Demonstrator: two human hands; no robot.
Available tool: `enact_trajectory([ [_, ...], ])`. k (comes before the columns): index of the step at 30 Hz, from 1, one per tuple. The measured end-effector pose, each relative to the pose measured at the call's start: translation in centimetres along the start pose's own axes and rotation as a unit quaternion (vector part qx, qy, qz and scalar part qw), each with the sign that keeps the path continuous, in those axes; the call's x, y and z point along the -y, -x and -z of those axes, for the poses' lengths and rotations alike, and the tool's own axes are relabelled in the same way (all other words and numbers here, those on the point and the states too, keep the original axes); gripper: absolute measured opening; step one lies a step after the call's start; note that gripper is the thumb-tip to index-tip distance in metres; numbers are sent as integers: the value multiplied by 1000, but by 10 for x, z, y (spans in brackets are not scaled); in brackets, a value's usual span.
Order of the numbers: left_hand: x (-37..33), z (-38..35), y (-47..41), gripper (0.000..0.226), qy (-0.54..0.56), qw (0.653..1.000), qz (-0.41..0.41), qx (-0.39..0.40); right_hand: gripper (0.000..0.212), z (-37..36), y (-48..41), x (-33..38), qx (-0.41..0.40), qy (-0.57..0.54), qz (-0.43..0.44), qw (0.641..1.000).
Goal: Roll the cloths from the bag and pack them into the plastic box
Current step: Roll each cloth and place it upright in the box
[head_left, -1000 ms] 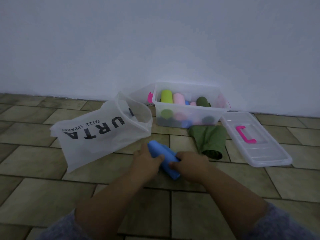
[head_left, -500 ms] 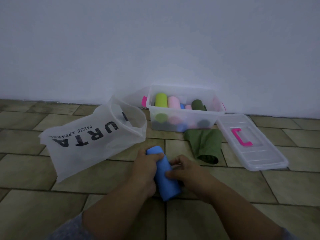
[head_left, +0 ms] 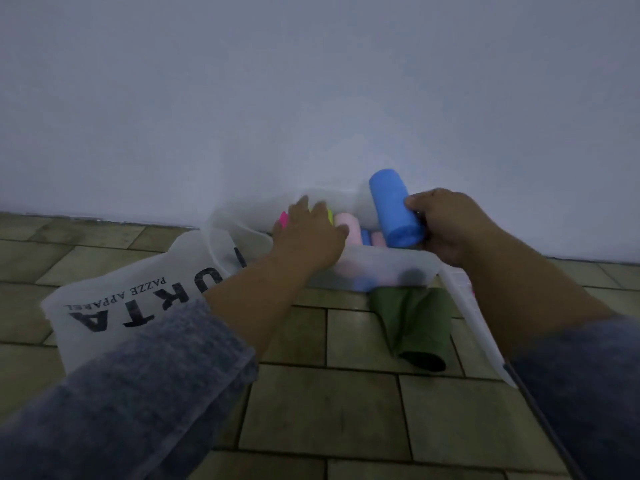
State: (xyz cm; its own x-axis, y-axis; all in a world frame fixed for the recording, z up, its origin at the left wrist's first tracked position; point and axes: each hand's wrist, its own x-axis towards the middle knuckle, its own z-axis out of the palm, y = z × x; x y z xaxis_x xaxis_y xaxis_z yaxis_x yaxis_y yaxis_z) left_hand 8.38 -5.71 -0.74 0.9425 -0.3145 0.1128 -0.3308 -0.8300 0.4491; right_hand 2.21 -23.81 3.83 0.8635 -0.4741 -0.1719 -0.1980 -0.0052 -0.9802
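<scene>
Blue rolled cloth (head_left: 394, 209), gripped in my right hand (head_left: 446, 226), hung over the clear plastic box (head_left: 381, 268); my flat-fingered left hand (head_left: 308, 233) touched packed rolls (head_left: 346, 225). Packing step: next it needed a free gap.

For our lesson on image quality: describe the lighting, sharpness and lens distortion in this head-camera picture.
Head view: dim, bluish, even light, no glare or hard shadows; the plastic box and left hand look soft and smeared; the blue roll in the right hand is somewhat crisper; the left sleeve looms large and fuzzy from wide-angle stretch.
</scene>
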Motion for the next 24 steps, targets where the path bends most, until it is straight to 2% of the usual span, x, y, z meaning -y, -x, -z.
enact_trajectory([
  [1, 1, -7, -2, 66, -36, 999, 0, 34, 15, -5, -12, 1, -27, 84, 5, 996],
  [3, 5, -18, -2, 66, -74, 996, -21, 41, 29, -16, -28, -3, -32, 242, 4, 970],
  [6, 9, -25, -1, 66, -100, 994, -40, 15, 39, -38, -35, -5, 21, 503, 29, 863],
  [9, 11, -26, -2, 65, -105, 993, -46, 15, 48, -48, -47, -8, 67, 608, 15, 791],
  [10, 12, -27, -3, 65, -100, 994, -45, 22, 49, -49, -49, -10, 72, 628, 3, 775],
  [12, 13, -29, -3, 64, -94, 994, -48, 20, 50, -47, -59, -19, 75, 639, 8, 766],
  [14, 14, -30, -2, 64, -92, 995, -44, 18, 48, -43, -55, -20, 72, 611, 15, 788],
  [16, 13, -30, -1, 62, -91, 995, -42, 14, 36, -37, -53, -23, 30, 526, 96, 845],
  [18, 12, -24, 1, 60, -59, 997, -54, 7, 27, -29, -32, -27, -75, 382, 173, 905],
  [19, 13, -18, 8, 59, -35, 997, -74, -11, 26, -24, -18, -31, -138, 298, 215, 920],
  [20, 14, -12, 18, 57, -1, 994, -99, -46, 24, -19, -5, -39, -195, 251, 243, 916],
  [22, 23, -10, 51, 52, 69, 981, -151, -98, 20, -3, 23, -61, -255, 236, 245, 905],
  [24, 33, -11, 85, 45, 62, 979, -184, -67, 23, 17, 46, -94, -264, 260, 173, 913],
])
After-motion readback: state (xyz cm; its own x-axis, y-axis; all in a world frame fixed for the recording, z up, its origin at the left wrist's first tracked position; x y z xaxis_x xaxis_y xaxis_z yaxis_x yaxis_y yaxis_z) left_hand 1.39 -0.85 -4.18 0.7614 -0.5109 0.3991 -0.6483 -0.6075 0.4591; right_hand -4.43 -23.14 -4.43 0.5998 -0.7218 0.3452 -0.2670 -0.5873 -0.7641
